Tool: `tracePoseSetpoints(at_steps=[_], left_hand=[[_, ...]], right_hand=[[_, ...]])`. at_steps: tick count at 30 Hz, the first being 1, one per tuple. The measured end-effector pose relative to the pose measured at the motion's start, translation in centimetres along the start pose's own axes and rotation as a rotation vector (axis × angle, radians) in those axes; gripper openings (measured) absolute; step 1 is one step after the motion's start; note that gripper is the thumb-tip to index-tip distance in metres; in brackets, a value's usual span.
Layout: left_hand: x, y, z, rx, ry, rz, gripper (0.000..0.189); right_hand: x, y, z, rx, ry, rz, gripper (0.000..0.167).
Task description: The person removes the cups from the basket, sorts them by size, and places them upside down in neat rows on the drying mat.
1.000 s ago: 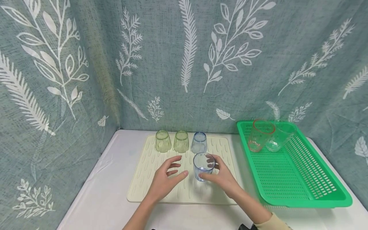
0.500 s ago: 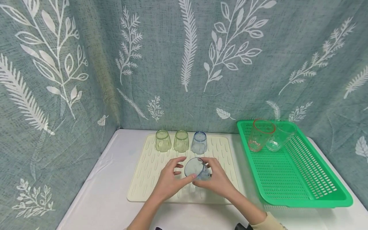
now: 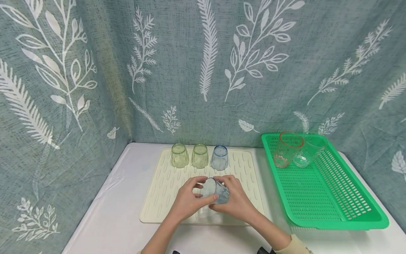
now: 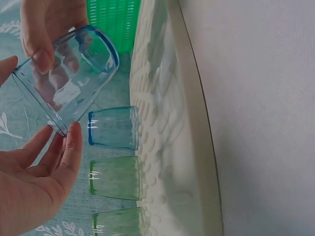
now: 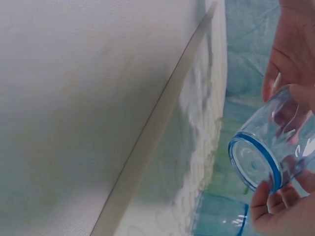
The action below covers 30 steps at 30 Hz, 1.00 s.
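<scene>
Blue glass (image 3: 214,189) tilts between left hand (image 3: 188,199) and right hand (image 3: 236,199), each gripping it.

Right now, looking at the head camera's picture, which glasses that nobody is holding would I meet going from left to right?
First green glass, second green glass, blue-rimmed glass, then in the green basket: red-rimmed glass, clear glass.
</scene>
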<state>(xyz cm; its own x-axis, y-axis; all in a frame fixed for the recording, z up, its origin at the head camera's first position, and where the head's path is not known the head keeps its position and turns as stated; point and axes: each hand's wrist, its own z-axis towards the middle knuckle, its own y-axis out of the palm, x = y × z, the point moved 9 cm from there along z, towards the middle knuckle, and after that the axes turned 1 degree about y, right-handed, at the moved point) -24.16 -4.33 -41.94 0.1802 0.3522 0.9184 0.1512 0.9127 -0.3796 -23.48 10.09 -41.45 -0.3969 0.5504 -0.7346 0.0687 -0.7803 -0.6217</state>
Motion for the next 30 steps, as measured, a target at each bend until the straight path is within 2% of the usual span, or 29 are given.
tracePoseSetpoints(at_steps=[6,11,18,22,30], left_hand=[[-0.5,-0.2,0.1,0.028,-0.024,-0.04,0.06],[-1.2,-0.4,0.0,0.043,-0.094,-0.082,0.056],[-2.1,-0.3,0.0,0.036,-0.154,-0.318,0.055],[-2.5,-0.3,0.0,0.053,-0.176,-0.446,0.054],[-3.0,0.0,-0.1,0.074,-0.253,-0.618,0.056]], right_hand=[[-0.1,-0.2,-0.1,0.005,-0.009,0.022,0.076],[0.5,-0.7,-0.1,0.019,0.054,0.105,0.074],[2.9,-0.2,-0.1,-0.011,0.284,0.47,0.065],[4.0,0.4,-0.3,-0.024,0.395,0.591,0.062],[3.7,1.2,-0.2,-0.054,0.419,0.802,0.062]])
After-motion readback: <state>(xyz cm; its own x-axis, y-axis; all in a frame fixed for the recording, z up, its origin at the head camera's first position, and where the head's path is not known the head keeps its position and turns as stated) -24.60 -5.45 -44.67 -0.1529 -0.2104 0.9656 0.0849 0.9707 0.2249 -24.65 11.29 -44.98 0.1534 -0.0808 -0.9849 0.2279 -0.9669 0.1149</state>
